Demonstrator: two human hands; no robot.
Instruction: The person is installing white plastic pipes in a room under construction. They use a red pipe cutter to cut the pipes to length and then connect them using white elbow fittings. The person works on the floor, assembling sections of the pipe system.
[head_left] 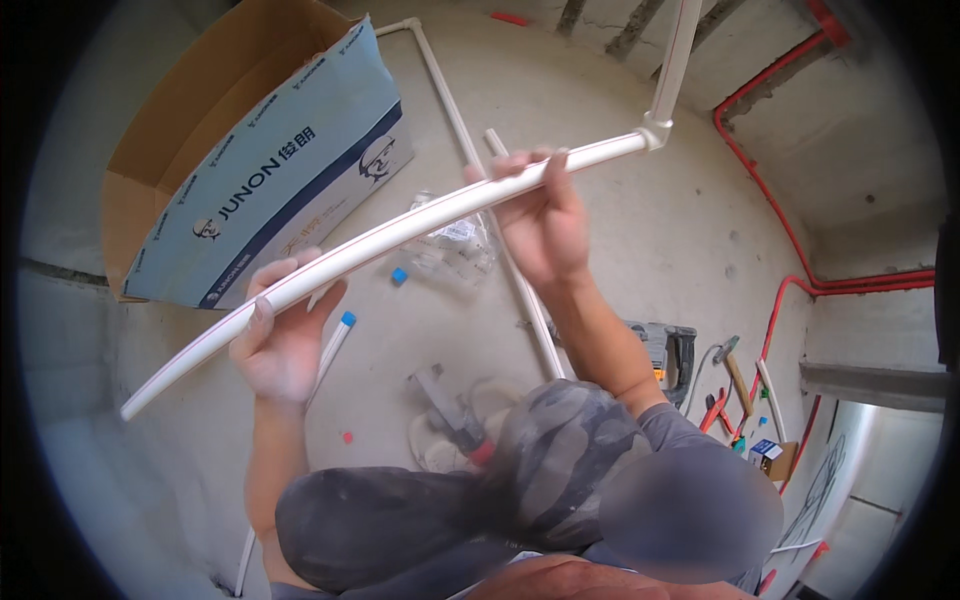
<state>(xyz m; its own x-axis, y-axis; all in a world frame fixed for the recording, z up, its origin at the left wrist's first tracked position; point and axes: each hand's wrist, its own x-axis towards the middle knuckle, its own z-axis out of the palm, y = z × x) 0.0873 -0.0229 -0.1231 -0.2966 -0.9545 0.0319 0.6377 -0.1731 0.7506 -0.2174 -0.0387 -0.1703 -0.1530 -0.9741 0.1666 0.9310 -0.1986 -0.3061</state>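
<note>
A long white plastic pipe (400, 229) with a thin stripe runs diagonally across the view, its right end joined by an elbow fitting (655, 130) to an upright length of pipe (672, 50). My left hand (278, 350) is closed round the pipe toward its lower left end, thumb along the near side. My right hand (540, 225) grips it farther right, short of the elbow, fingers curled over it. Below, other white pipes (530, 310) lie on the concrete floor (700, 230), one with a blue cap (347, 319), near a crumpled clear plastic bag (450, 255).
An open light-blue cardboard box (280, 170) stands upper left. A grey power tool (436, 400) with red part lies by my legs. At right are a grey tool (682, 350), a hammer (740, 380), red-handled cutters (712, 415) and a small box (772, 460). Red conduit (760, 170) runs along the walls.
</note>
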